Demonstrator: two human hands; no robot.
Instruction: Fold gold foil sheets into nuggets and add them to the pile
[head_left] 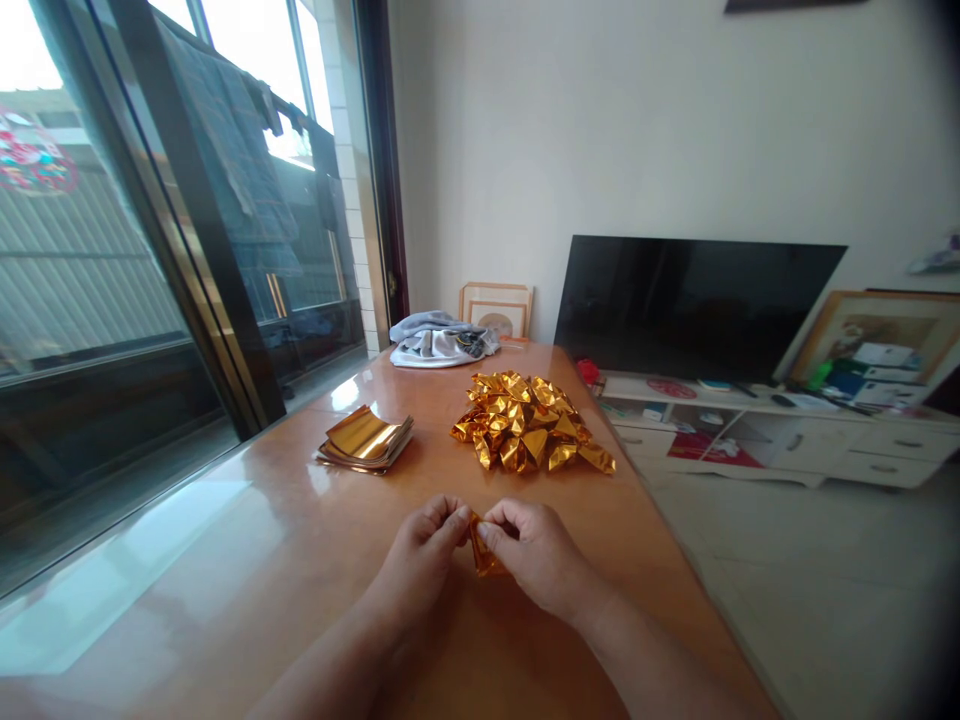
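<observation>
While both hands meet low over a glossy wooden table, they pinch one small piece of gold foil between them. The left hand grips its left edge with thumb and curled fingers closed narrow; the right hand holds the right edge the same way. The foil sits just above the table, partly hidden by the fingertips, so its exact fold cannot be made out.

Judging by the grip, a clean fold calls for keeping the edges lined up and pressing the crease firmly, since foil slips and springs back.

Beyond the right hand lies a pile of folded gold pieces. Beyond the left hand, further to its outer side, sits a stack of flat gold sheets. Bare table lies between hands and both. The table edge runs close past the right hand, with floor below; the left side has wide room.
</observation>
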